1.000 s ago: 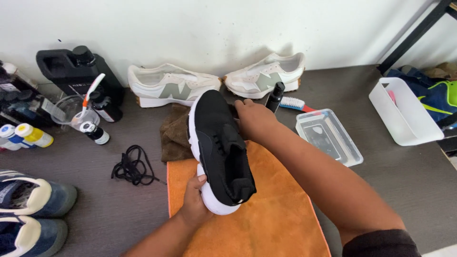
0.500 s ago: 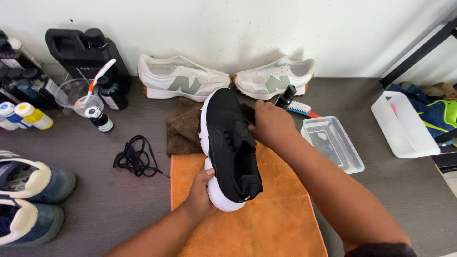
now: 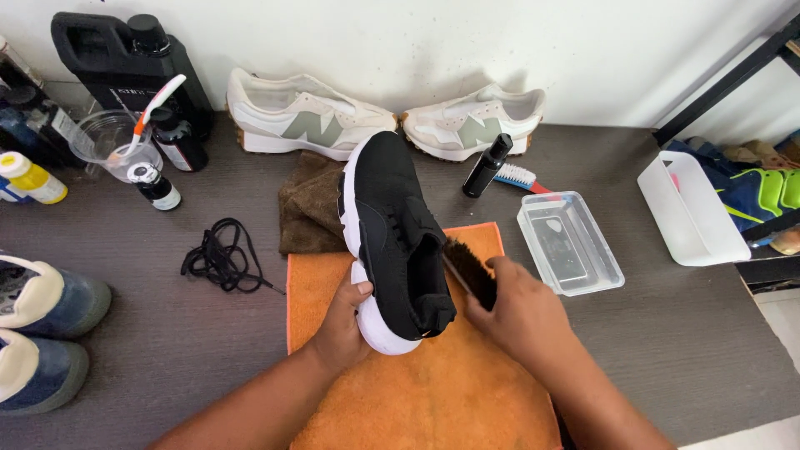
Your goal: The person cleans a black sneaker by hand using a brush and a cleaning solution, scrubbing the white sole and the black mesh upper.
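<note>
Left hand (image 3: 342, 321) grips the black shoe (image 3: 396, 237) by its heel over the orange cloth (image 3: 433, 392); right hand (image 3: 521, 312), closed around a brush (image 3: 469, 271), works its side. Cleaning looks midway.

right hand (image 3: 521, 312) drawn back, brush (image 3: 469, 271) now held

From here I lose the handle of the dark-bristled brush (image 3: 469, 271) inside my right hand (image 3: 523, 317). My left hand (image 3: 343, 321) covers part of the black knit sneaker's (image 3: 392, 233) white sole. The two blue suede shoes (image 3: 42, 333) at the grey table's left edge are cut off by the frame, as is the yellow-capped bottle (image 3: 29, 177). The brown cloth (image 3: 310, 204) runs under the sneaker, its right part unseen.
</note>
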